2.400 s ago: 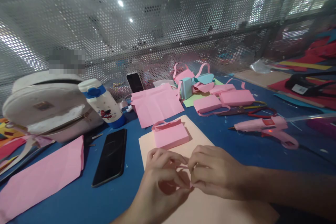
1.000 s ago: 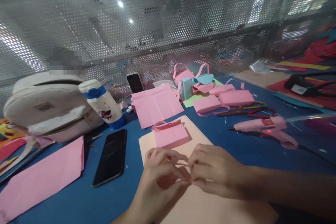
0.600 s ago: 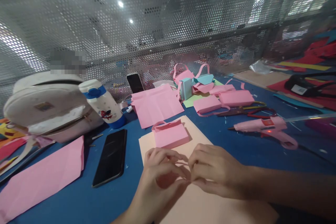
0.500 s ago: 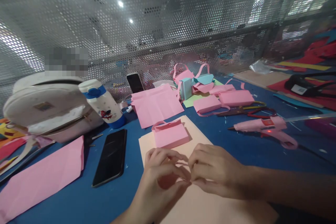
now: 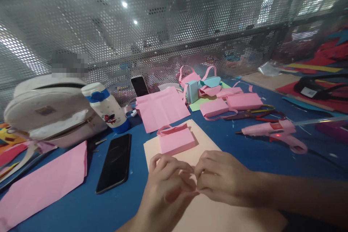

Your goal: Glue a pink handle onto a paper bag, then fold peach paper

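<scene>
My left hand [image 5: 170, 177] is closed in a pinch, its fingertips meeting those of my right hand [image 5: 220, 175] over peach paper sheets [image 5: 209, 212]. Between them shows a small piece of pink paper [image 5: 191, 179], mostly hidden by the fingers; its shape cannot be made out. Just beyond my fingers, a small pink paper bag [image 5: 178, 140] with a strip handle lies on the sheets, touched by neither hand.
A black phone [image 5: 115, 163] and folded pink paper [image 5: 51, 185] lie left, near a bottle [image 5: 106, 108] and a backpack [image 5: 51, 110]. At right are a pink glue gun [image 5: 274, 132], its light lit, and pliers [image 5: 255, 114]. More paper bags [image 5: 214, 108] stand behind.
My hands stay together in nearly the same place. The left fingers have shifted slightly around the small pink piece. Everything else on the table rests where it was.
</scene>
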`<state>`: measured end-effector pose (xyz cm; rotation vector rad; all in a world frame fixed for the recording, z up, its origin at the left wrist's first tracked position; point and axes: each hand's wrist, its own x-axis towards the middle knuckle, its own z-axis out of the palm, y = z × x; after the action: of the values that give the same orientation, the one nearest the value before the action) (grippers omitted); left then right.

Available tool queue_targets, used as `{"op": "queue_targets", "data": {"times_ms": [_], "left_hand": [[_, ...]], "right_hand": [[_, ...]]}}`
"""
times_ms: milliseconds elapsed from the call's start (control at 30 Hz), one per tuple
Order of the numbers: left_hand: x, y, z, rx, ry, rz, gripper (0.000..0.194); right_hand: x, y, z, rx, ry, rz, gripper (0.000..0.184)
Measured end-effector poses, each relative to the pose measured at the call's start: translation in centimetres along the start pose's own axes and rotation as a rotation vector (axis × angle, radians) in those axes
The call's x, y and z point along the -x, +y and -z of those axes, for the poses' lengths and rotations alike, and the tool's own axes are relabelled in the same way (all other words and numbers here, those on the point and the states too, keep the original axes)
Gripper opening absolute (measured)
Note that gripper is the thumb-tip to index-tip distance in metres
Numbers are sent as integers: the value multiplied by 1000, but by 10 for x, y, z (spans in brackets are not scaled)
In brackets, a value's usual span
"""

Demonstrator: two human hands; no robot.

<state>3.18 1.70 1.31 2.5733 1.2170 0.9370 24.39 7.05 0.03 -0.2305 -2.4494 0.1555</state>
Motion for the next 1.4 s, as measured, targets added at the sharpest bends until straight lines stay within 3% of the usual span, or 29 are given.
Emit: {"op": "queue_targets", "data": {"times_ms": [267,567,833,1133,1400], "left_hand": [[4,1,-1,-84,-27,-21,14],[5,2,-6,-33,-2,-12,14],[1,3,-1,64,-66,26,15],[2,-5,-6,271,-33,309,14],[1,-10,-8,408,-29,420,9]], "right_hand": [[0,0,1,1,-33,-1,10],[2,0,-1,19,-44,-30,7],[3,1,-3,17,-20,-33,10],[3,5,-2,-113,-36,-203,13],[1,9,0,-299,-56,-386,6]]}}
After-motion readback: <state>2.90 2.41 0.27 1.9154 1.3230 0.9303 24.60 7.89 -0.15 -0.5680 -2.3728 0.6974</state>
